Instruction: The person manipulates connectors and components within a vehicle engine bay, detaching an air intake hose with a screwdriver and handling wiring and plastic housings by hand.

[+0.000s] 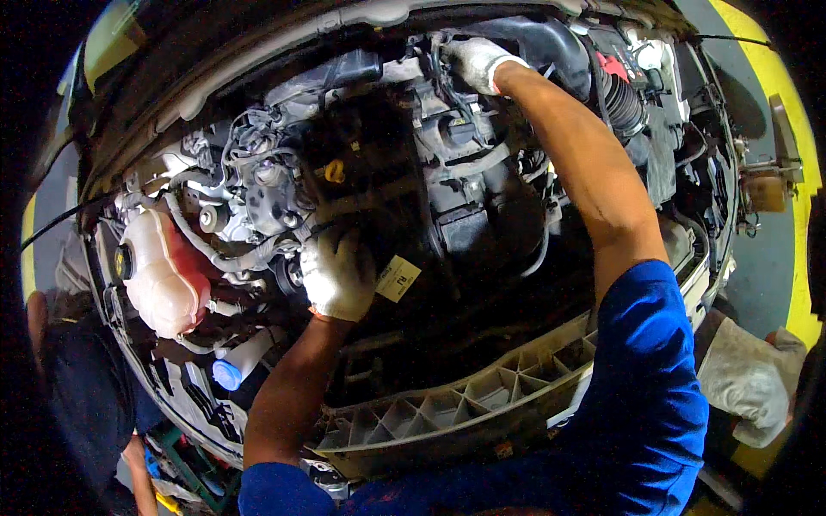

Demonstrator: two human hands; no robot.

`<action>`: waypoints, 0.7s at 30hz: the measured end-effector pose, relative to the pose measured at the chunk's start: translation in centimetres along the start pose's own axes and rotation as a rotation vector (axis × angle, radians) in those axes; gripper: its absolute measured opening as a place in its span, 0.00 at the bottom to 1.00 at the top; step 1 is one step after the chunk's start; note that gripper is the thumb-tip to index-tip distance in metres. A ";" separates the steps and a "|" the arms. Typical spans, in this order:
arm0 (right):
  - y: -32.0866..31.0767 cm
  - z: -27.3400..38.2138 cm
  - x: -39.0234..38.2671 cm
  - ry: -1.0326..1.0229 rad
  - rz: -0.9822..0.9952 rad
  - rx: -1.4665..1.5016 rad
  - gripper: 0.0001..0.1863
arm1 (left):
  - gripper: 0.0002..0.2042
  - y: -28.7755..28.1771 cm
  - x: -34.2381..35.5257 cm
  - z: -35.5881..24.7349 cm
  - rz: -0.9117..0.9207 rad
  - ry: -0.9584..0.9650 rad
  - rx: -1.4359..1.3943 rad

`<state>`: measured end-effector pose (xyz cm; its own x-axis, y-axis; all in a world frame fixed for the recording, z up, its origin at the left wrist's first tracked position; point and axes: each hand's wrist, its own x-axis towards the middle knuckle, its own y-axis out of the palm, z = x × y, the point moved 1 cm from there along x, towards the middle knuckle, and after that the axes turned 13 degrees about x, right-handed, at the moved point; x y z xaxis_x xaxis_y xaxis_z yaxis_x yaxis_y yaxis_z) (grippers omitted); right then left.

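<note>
I look down into an open car engine bay. My left hand (337, 273), in a white work glove, presses on the near edge of the black engine block (370, 172), beside a small yellow tag (397, 279). My right hand (472, 60), also gloved, reaches to the far side of the bay and grips among wires and hoses next to a large black air duct (551, 43); what its fingers close on is hidden. A yellow dipstick handle (335, 171) sits on top of the engine between both hands.
A translucent coolant tank (159, 275) with pink fluid stands at the left, a blue-capped reservoir (228, 375) below it. The grey plastic front panel (465, 404) crosses the near edge. A ribbed hose (621, 103) lies at right. A grey rag (753, 378) lies on the floor; another person (77, 404) stands at left.
</note>
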<state>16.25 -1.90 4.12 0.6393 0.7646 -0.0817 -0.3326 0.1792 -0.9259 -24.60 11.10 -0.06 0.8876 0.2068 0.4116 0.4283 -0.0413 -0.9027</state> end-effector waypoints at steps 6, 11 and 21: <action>0.4 0.3 -0.9 -0.014 -0.095 0.008 0.18 | 0.17 -0.1 0.4 0.0 0.024 0.003 -0.022; 0.4 2.2 -2.3 0.120 -0.089 -0.123 0.24 | 0.15 -0.1 0.6 0.0 -0.023 0.017 -0.038; 1.2 3.1 -2.9 0.275 -0.196 -0.063 0.22 | 0.16 -0.3 0.2 -0.1 0.066 -0.030 0.029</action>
<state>11.86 -1.99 4.38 0.8527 0.5223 0.0116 -0.1471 0.2615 -0.9539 -24.50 11.10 0.27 0.9081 0.2342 0.3472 0.3631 -0.0273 -0.9314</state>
